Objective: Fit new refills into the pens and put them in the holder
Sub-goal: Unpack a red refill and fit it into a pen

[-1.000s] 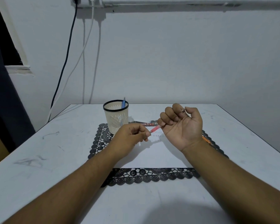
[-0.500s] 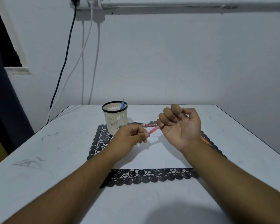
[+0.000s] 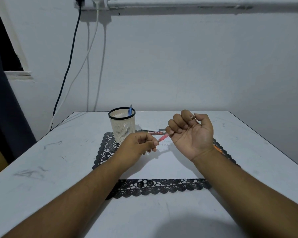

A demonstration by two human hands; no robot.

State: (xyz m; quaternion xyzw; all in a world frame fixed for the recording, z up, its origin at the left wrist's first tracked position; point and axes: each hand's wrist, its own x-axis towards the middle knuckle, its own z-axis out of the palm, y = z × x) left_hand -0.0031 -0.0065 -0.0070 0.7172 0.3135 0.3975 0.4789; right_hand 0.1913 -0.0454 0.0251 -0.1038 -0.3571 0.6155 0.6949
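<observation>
A red pen (image 3: 163, 137) runs between my two hands above the mat. My right hand (image 3: 191, 133), palm up, has its fingers curled round the pen's upper part. My left hand (image 3: 138, 145) pinches the pen's lower end with thumb and fingertips. A cream mesh holder (image 3: 122, 125) with a black rim stands at the mat's back left, and a blue pen (image 3: 129, 110) sticks out of it. Behind my hands another red pen (image 3: 154, 132) lies on the mat. An orange pen (image 3: 218, 148) peeks out behind my right wrist.
A black lace mat (image 3: 155, 188) with a white sheet (image 3: 163, 167) on it lies on the white table (image 3: 41, 169). Cables (image 3: 88, 66) hang down the wall at the back left. A dark curtain (image 3: 0, 100) stands at the left edge.
Both hands hold the red pen much as before. The left hand's fingertips have shifted slightly at the pen's end.
</observation>
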